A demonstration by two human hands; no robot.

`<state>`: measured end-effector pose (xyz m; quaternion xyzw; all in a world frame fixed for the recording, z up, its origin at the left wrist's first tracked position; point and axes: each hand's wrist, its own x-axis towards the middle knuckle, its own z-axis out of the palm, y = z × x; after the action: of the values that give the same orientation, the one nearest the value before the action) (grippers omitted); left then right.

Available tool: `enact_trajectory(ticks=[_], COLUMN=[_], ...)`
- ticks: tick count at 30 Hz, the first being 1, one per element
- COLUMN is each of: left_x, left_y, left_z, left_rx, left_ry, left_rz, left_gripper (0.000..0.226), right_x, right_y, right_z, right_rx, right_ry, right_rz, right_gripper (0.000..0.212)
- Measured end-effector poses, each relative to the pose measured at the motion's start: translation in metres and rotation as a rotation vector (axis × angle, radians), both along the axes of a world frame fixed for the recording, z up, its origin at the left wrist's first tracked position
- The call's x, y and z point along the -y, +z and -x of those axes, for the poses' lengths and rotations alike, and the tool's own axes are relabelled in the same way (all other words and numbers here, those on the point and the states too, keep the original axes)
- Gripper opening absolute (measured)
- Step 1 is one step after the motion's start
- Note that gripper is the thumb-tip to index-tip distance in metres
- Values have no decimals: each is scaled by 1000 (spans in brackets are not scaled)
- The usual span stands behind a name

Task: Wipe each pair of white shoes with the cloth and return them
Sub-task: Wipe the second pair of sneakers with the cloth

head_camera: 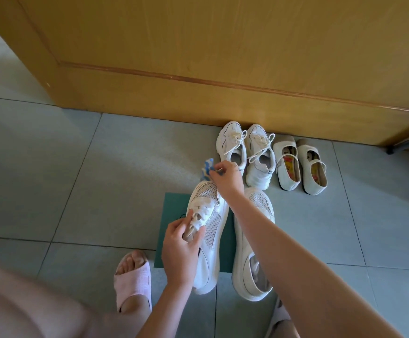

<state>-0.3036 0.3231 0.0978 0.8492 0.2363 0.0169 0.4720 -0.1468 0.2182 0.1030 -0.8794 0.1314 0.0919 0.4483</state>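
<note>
Wiping the mesh pair looks under way. The left hand (181,242) grips the white mesh lace-up shoe (210,215) by its tongue on the green mat (174,206). The right hand (226,176) pinches the blue-and-white cloth (207,167) at the toe, by the mat's far edge. Next, probably, comes a sweep toward the heel. The fingers hide most of the cloth, and the forearm covers part of the second mesh shoe (254,242).

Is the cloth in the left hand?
No, the right hand pinches the cloth; the left hand grips a sneaker.

floor (52,167): grey tile | door (223,57): wood, sunlit
</note>
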Motion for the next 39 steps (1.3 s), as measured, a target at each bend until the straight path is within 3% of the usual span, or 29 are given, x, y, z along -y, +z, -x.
enact_trajectory(ticks=[3,7,11,15,22,27,32,39], left_x=[1,3,3,3,4,4,3,3], left_y=[0,1,1,1,0,-1,-3,-4], left_z=[0,0,1,0,1,1,-1,-1], left_rx=[-4,2,8,15,16,25,6,-12], left_ry=[-4,-5,-4,-1,11,6,8,8], left_rz=[-5,7,4,-3,2,1,7,23], left_gripper=[35,36,36,35,34,36,37,37], right_x=[9,13,12,17,31,45,48,37], right_y=[-5,0,7,8,7,7,7,-1], right_z=[3,2,-6,-11,4,17,34,45], right_rx=[37,18,-50,-48,3,-105,-30,-33], right_ry=[143,258,331,298,193,202,148,43], right_rz=[37,103,62,71,8,-26,32,-128], right_gripper=[30,24,33,17,23,16,24,20])
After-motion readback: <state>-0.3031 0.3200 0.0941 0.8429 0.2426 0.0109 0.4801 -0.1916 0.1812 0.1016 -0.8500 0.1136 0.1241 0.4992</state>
